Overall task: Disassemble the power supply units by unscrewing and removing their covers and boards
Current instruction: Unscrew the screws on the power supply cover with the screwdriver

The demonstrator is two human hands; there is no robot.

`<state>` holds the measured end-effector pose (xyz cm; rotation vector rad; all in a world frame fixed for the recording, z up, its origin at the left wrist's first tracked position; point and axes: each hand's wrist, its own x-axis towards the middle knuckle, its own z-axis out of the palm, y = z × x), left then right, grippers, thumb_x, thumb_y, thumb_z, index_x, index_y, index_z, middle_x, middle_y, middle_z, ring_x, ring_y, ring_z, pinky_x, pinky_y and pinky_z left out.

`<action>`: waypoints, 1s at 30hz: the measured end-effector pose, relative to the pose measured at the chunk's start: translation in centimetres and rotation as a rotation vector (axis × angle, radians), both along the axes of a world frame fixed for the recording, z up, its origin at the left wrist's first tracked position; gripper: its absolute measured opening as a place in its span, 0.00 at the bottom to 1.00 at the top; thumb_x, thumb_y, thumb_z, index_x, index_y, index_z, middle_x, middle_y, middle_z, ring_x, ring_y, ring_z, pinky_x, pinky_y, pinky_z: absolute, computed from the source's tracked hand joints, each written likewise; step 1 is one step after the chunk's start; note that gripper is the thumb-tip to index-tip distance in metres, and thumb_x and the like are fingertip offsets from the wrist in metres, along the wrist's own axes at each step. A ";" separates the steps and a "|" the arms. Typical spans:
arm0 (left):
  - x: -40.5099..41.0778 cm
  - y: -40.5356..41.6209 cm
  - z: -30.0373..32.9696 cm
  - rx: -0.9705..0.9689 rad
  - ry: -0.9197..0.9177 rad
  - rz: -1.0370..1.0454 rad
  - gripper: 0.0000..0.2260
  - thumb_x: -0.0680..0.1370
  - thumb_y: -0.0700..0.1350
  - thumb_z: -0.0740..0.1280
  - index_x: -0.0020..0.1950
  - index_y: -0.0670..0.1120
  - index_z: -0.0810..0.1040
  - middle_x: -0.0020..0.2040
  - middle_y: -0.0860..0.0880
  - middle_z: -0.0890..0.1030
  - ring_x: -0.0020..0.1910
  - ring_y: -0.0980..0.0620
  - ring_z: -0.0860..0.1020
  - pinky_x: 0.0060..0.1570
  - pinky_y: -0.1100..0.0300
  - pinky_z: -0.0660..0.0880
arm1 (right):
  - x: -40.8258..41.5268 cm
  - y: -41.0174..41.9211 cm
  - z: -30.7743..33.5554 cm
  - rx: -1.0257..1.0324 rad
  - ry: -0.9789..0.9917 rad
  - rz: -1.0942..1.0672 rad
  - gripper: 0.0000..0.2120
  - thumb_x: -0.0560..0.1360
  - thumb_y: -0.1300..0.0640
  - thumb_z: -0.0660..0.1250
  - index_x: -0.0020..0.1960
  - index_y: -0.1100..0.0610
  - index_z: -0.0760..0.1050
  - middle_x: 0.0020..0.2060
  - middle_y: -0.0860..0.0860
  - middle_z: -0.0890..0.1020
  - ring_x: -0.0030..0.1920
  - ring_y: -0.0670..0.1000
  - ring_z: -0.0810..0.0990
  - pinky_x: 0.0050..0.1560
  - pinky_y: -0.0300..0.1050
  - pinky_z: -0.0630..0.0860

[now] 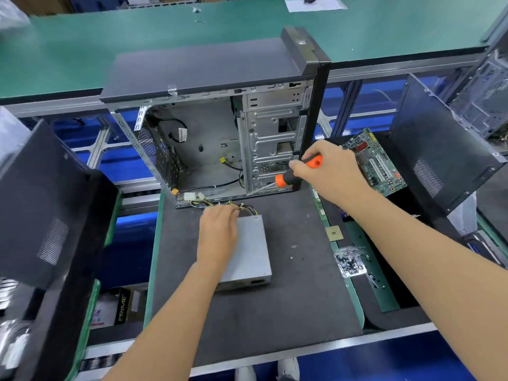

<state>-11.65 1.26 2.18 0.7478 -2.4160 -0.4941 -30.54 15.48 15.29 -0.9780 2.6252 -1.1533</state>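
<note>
From my remote seat, the green tabletop (170, 42) stretches across the far side; in front of it a dark mat (288, 298) carries the work; an open computer case (214, 127) stands on the mat's far edge, its side panel off and its bare metal interior facing me, loose cables (220, 203) spilling from its lower lip. To either side lean black side panels (46, 204); a green motherboard (376, 163) lies to the right, beyond the right wrist. The grey power supply unit (250, 248) lies flat on the mat just in front of the case, its wire bundle leading toward the cables; my left hand (218, 232) rests palm-down on its top, fingers fairly straight and pressing at the wired end. My right hand (330, 171) hovers by the case's lower front corner, its grip wrapped around an orange-and-black screwdriver (298, 173) whose shaft points down and left toward the case floor. Near the mat's right edge sit a small square processor chip (334, 233) and a clear bag of screws (349, 262).
</note>
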 end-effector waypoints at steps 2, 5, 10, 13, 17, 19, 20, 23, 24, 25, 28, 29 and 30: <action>1.9 -1.8 -0.7 0.179 0.011 0.132 0.09 0.82 0.37 0.65 0.60 0.39 0.81 0.54 0.43 0.82 0.56 0.41 0.77 0.61 0.49 0.71 | 0.8 -1.0 0.0 -0.030 -0.061 0.017 0.11 0.71 0.45 0.73 0.43 0.51 0.76 0.38 0.48 0.81 0.36 0.41 0.76 0.34 0.25 0.68; 3.9 -3.6 -1.5 0.499 0.069 0.162 0.16 0.83 0.38 0.63 0.71 0.44 0.76 0.65 0.48 0.80 0.64 0.51 0.76 0.69 0.54 0.70 | 2.4 -2.7 -0.7 -0.005 -0.114 0.076 0.11 0.72 0.45 0.73 0.41 0.51 0.75 0.37 0.48 0.80 0.34 0.44 0.75 0.31 0.26 0.67; 5.0 -4.3 -2.4 0.582 0.069 0.114 0.14 0.80 0.37 0.68 0.65 0.45 0.80 0.58 0.54 0.83 0.58 0.58 0.79 0.63 0.64 0.74 | 4.6 -5.0 -2.3 0.054 -0.134 0.113 0.11 0.73 0.44 0.71 0.41 0.49 0.73 0.39 0.46 0.77 0.39 0.43 0.73 0.31 0.29 0.66; 5.0 -4.4 -2.6 0.610 0.057 0.128 0.14 0.78 0.38 0.71 0.63 0.46 0.81 0.54 0.55 0.82 0.55 0.58 0.79 0.56 0.75 0.71 | 5.3 -5.9 -3.0 0.074 -0.136 0.113 0.11 0.73 0.43 0.70 0.41 0.48 0.72 0.38 0.46 0.77 0.37 0.43 0.73 0.32 0.33 0.64; 4.9 -4.6 -2.8 0.563 0.074 0.162 0.12 0.77 0.40 0.74 0.59 0.46 0.82 0.52 0.55 0.82 0.51 0.57 0.78 0.52 0.76 0.71 | 6.1 -6.8 -3.6 0.114 -0.113 0.124 0.12 0.74 0.43 0.70 0.40 0.48 0.71 0.36 0.49 0.78 0.36 0.47 0.75 0.32 0.40 0.67; 4.9 -4.6 -2.8 0.541 0.079 0.166 0.09 0.77 0.41 0.74 0.57 0.46 0.83 0.50 0.54 0.82 0.49 0.56 0.79 0.49 0.77 0.70 | 6.5 -7.0 -3.9 0.136 -0.096 0.139 0.13 0.74 0.42 0.70 0.40 0.49 0.70 0.35 0.48 0.77 0.35 0.46 0.74 0.31 0.41 0.67; 4.9 -4.7 -2.9 0.530 0.077 0.163 0.07 0.77 0.41 0.73 0.55 0.45 0.84 0.49 0.54 0.83 0.49 0.55 0.79 0.49 0.76 0.70 | 6.6 -7.1 -4.0 0.143 -0.087 0.142 0.13 0.74 0.42 0.70 0.41 0.49 0.71 0.34 0.48 0.77 0.35 0.45 0.74 0.31 0.41 0.67; 5.0 -4.7 -3.0 0.512 0.088 0.150 0.05 0.78 0.41 0.72 0.53 0.45 0.84 0.47 0.53 0.84 0.48 0.55 0.80 0.49 0.74 0.71 | 7.0 -7.4 -3.9 0.161 -0.057 0.145 0.13 0.74 0.43 0.70 0.43 0.50 0.71 0.34 0.48 0.76 0.36 0.46 0.74 0.31 0.42 0.67; 5.0 -4.8 -3.0 0.511 0.090 0.148 0.05 0.78 0.41 0.72 0.53 0.45 0.85 0.48 0.53 0.84 0.48 0.55 0.80 0.49 0.75 0.71 | 7.1 -7.6 -3.7 0.172 -0.038 0.151 0.13 0.74 0.43 0.70 0.44 0.50 0.71 0.34 0.49 0.76 0.36 0.48 0.74 0.31 0.43 0.67; 5.0 -4.9 -3.0 0.506 0.090 0.147 0.06 0.78 0.40 0.72 0.54 0.45 0.85 0.48 0.52 0.85 0.48 0.55 0.80 0.49 0.76 0.71 | 7.2 -7.8 -3.5 0.185 -0.014 0.160 0.13 0.74 0.44 0.70 0.44 0.51 0.70 0.35 0.50 0.76 0.36 0.50 0.75 0.32 0.43 0.68; 4.9 -5.3 -3.0 0.483 0.087 0.147 0.07 0.78 0.39 0.72 0.54 0.43 0.86 0.49 0.50 0.85 0.47 0.56 0.80 0.49 0.79 0.68 | 7.8 -8.5 -2.6 0.222 0.050 0.198 0.14 0.75 0.44 0.69 0.46 0.52 0.69 0.36 0.52 0.76 0.36 0.53 0.75 0.32 0.45 0.71; 4.8 -5.4 -3.0 0.485 0.090 0.148 0.07 0.77 0.39 0.73 0.54 0.43 0.86 0.48 0.50 0.85 0.46 0.55 0.80 0.48 0.79 0.68 | 8.0 -8.8 -2.2 0.235 0.074 0.210 0.14 0.75 0.44 0.69 0.46 0.52 0.69 0.36 0.52 0.75 0.36 0.54 0.75 0.31 0.45 0.70; 4.8 -5.5 -3.0 0.490 0.095 0.147 0.06 0.77 0.39 0.73 0.53 0.42 0.86 0.47 0.49 0.85 0.46 0.55 0.80 0.48 0.78 0.69 | 8.2 -9.0 -1.9 0.249 0.097 0.218 0.14 0.75 0.45 0.69 0.47 0.53 0.69 0.36 0.51 0.75 0.37 0.55 0.75 0.31 0.45 0.69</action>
